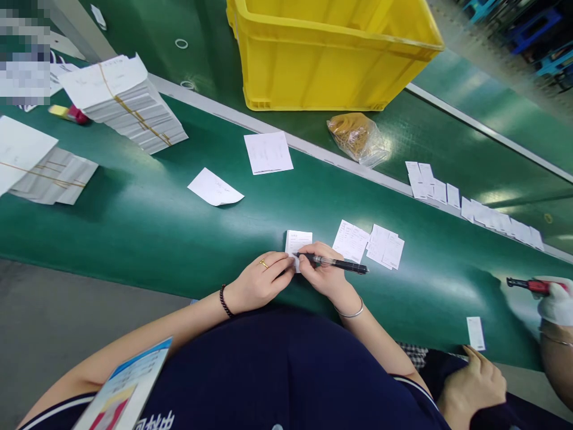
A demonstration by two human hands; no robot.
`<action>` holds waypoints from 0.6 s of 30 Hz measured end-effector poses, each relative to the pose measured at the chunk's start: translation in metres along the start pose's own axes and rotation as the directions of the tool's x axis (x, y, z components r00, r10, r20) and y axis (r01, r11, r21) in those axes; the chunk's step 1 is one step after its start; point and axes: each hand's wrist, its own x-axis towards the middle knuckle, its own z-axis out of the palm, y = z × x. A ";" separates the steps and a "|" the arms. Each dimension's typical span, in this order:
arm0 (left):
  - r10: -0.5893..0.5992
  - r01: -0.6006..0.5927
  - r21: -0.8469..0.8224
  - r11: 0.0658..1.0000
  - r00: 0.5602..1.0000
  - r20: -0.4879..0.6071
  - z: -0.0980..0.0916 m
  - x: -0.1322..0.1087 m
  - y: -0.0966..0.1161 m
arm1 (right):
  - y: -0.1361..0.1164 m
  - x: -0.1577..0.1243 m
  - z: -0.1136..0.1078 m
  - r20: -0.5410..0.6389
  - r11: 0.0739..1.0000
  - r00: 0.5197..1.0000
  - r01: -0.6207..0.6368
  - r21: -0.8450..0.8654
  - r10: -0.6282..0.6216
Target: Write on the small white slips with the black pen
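Observation:
My right hand is closed round a black pen, its tip down on a small stack of printed slips at the table's near edge. My left hand, a ring on one finger, rests with its fingertips together on the slips' left side; whether it pinches them I cannot tell. Just right of my right hand lie more printed slips and an overlapping group of slips. Beyond my left hand are a curled white sheet and a flat white sheet.
Rubber-banded paper bundles stand at the left. A yellow crate and a bag of rubber bands sit beyond the metal strip. Slips line the strip at right. A co-worker's gloved hand holds a red-and-black tool; a bare hand touches a slip.

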 end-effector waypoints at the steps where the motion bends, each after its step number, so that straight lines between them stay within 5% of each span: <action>1: 0.000 0.000 0.002 1.000 1.000 -0.001 0.000 0.000 0.000 | 0.000 0.000 0.000 0.002 1.000 1.000 0.000 0.000 0.000; 18: 0.016 -0.016 -0.004 1.000 1.000 -0.006 -0.001 0.000 0.000 | -0.001 0.001 0.002 -0.008 0.999 0.999 0.033 -0.017 -0.033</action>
